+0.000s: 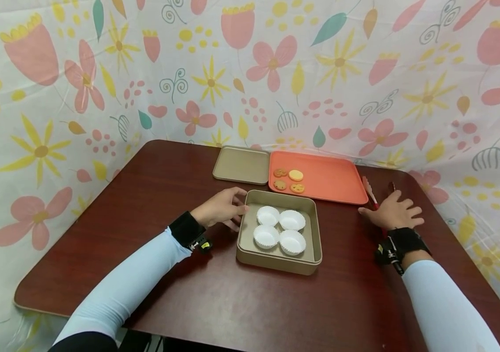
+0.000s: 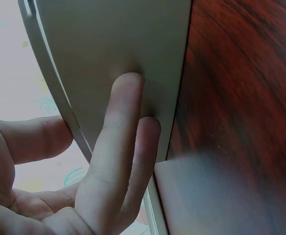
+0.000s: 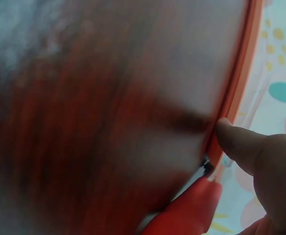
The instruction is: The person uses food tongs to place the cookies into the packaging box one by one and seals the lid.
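A square gold tin [image 1: 276, 264] stands mid-table with several white paper baking cups [image 1: 292, 242] inside. At its left wall is my left hand [image 1: 221, 209]. In the left wrist view, straight fingers [image 2: 126, 112] touch the tin's outer side [image 2: 148, 34], and the thumb meets its rim. My right hand [image 1: 395, 212] is spread, palm down, over a pair of tongs with red handles [image 3: 187, 208], right of the orange tray [image 1: 329, 176]. The pinkish tong tip [image 1: 366, 186] shows beyond the hand; the rest is mostly hidden. Several small cookies [image 1: 296, 175] lie on the tray's left end.
Behind the tin lies a shallow gold lid [image 1: 241, 165], its right edge against the orange tray. The dark brown table [image 1: 166, 195] reaches a floral curtain [image 1: 276, 73] at the back and sides.
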Demonstrator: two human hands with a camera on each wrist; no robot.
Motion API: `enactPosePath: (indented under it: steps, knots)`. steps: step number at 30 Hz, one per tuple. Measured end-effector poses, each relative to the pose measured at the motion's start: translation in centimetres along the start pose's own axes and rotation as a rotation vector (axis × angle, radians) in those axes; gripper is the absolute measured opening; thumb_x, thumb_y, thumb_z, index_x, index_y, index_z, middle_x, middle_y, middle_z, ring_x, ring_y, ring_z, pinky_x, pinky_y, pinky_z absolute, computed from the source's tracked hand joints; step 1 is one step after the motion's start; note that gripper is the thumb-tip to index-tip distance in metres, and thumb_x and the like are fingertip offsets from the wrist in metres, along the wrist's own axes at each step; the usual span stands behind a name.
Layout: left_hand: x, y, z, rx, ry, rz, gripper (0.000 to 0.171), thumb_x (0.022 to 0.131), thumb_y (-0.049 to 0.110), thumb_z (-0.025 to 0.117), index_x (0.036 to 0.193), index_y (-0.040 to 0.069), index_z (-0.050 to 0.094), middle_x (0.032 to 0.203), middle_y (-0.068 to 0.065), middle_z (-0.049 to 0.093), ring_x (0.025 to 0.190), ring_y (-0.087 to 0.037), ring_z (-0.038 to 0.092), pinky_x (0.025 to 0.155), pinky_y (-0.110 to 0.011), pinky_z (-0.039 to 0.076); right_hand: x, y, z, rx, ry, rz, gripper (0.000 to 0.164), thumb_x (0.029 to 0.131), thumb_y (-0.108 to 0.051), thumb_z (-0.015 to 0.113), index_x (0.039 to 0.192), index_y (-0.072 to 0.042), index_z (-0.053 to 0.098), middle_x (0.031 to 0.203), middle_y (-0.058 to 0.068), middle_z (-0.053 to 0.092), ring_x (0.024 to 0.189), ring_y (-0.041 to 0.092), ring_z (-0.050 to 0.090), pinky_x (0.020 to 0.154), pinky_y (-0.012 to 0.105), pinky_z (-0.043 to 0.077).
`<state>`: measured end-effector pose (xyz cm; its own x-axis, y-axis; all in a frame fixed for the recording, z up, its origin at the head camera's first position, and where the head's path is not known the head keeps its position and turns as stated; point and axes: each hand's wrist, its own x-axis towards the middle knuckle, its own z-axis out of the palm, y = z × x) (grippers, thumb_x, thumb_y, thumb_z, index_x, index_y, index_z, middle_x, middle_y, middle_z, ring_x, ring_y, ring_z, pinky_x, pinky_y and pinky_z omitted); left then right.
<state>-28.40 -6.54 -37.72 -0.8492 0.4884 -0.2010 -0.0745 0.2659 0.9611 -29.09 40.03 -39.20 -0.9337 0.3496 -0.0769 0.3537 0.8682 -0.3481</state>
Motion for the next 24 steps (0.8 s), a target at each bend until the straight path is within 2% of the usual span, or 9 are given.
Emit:
enactPosePath:
  steps: [4, 7, 9, 11, 14, 20, 24]
  knots:
    - [0.0, 0.1, -0.1, 0.006, 0.003, 0.005, 0.055, 0.105, 0.005, 0.057, 0.155, 0.003, 0.033, 0.133, -0.026, 0.051, 0.097, -0.046, 0.067, 0.069, -0.044, 0.065, -0.3, 0.3, -0.7, -0.01, -0.056, 0.054, 0.141, 0.084, -0.067, 0.071, 0.148, 0.019, -0.02, 0.142, 0.06, 0.002, 0.127, 0.08, 0.005, 0.099, 0.089, 0.013]
    - [0.0, 0.2, -0.1, 0.009, 0.002, 0.008, 0.055, 0.105, 0.005, 0.057, 0.155, 0.003, 0.033, 0.133, -0.026, 0.051, 0.097, -0.045, 0.068, 0.069, -0.044, 0.065, -0.5, 0.1, -1.1, -0.032, -0.11, 0.096, 0.139, 0.085, -0.068, 0.068, 0.145, 0.026, -0.014, 0.139, 0.06, 0.007, 0.126, 0.078, 0.012, 0.1, 0.087, 0.021]
    - [-0.1, 0.2, -0.1, 0.009, 0.001, 0.006, 0.055, 0.105, 0.005, 0.057, 0.155, 0.003, 0.033, 0.133, -0.026, 0.051, 0.096, -0.044, 0.068, 0.069, -0.044, 0.065, -0.4, 0.2, -1.4, -0.085, -0.144, 0.077, 0.126, 0.089, -0.066, 0.065, 0.142, 0.032, 0.005, 0.135, 0.059, 0.018, 0.124, 0.075, 0.02, 0.099, 0.084, 0.027]
    - [-0.1, 0.2, -0.1, 0.006, 0.001, 0.005, 0.055, 0.105, 0.005, 0.057, 0.154, 0.003, 0.033, 0.133, -0.026, 0.051, 0.096, -0.044, 0.068, 0.069, -0.044, 0.065, -0.2, 0.4, -1.5, -0.132, -0.165, 0.046, 0.108, 0.093, -0.06, 0.062, 0.133, 0.034, 0.027, 0.128, 0.056, 0.03, 0.12, 0.071, 0.028, 0.099, 0.081, 0.03]
    - [-0.1, 0.2, -0.1, 0.004, 0.002, 0.005, 0.055, 0.105, 0.005, 0.058, 0.154, 0.004, 0.034, 0.134, -0.026, 0.05, 0.096, -0.044, 0.068, 0.069, -0.044, 0.065, 0.2, 0.7, -1.8, -0.181, -0.178, -0.005, 0.085, 0.097, -0.053, 0.059, 0.117, 0.028, 0.048, 0.116, 0.048, 0.045, 0.112, 0.064, 0.039, 0.095, 0.076, 0.037]
    - [0.0, 0.2, -0.1, 0.004, 0.005, 0.003, 0.055, 0.105, 0.005, 0.057, 0.154, 0.004, 0.034, 0.134, -0.025, 0.05, 0.096, -0.044, 0.069, 0.069, -0.044, 0.065, 0.5, 1.3, -2.3, -0.127, -0.196, -0.018, 0.077, 0.096, -0.049, 0.063, 0.115, 0.025, 0.052, 0.102, 0.036, 0.056, 0.096, 0.051, 0.054, 0.081, 0.065, 0.053]
    - [-0.1, 0.2, 0.1, 0.008, 0.011, -0.003, 0.054, 0.105, 0.004, 0.057, 0.155, 0.003, 0.034, 0.134, -0.026, 0.05, 0.096, -0.044, 0.069, 0.069, -0.044, 0.065, 0.1, 1.4, -2.9, -0.112, -0.226, -0.042, 0.071, 0.095, -0.047, 0.064, 0.109, 0.022, 0.055, 0.091, 0.029, 0.057, 0.087, 0.044, 0.057, 0.071, 0.053, 0.055]
